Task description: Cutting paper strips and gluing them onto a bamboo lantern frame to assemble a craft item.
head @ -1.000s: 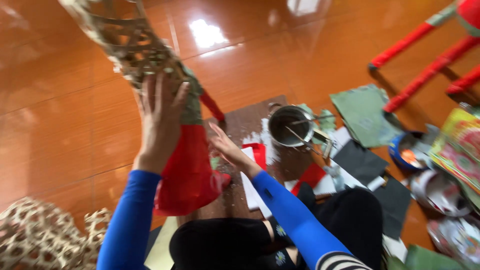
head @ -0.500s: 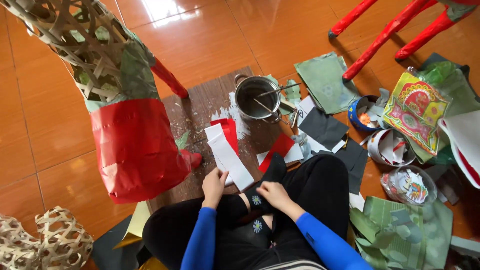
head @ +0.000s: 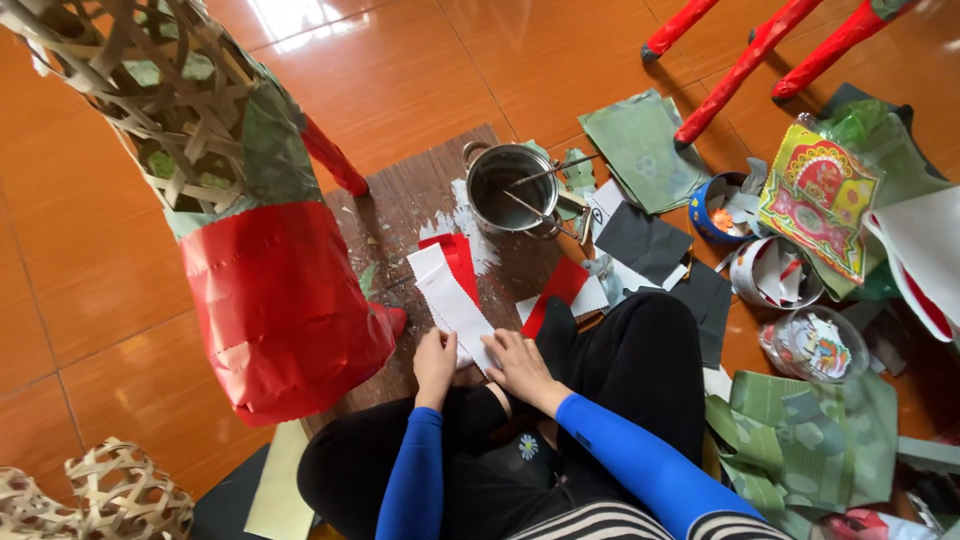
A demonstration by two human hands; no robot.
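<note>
I sit on the floor with my legs folded. My left hand (head: 434,364) and my right hand (head: 516,367) both rest on the near end of a long white paper strip (head: 446,294) lying on a dark wooden board (head: 420,205). A red paper strip (head: 461,262) lies alongside it. To the left stands a woven bamboo frame (head: 160,110), its lower part covered in red paper (head: 280,300). A metal pot (head: 512,188) with a stick in it sits at the board's far end.
Green, black and red paper sheets (head: 640,140) lie scattered on the right, with a blue tin (head: 718,210), a clear tub (head: 820,345) and a colourful printed packet (head: 818,200). Red-wrapped legs (head: 745,65) stand at top right. Another woven bamboo piece (head: 110,495) lies at bottom left.
My hands left the red-covered frame and came down to the white strip on the board. The view has tilted downward.
</note>
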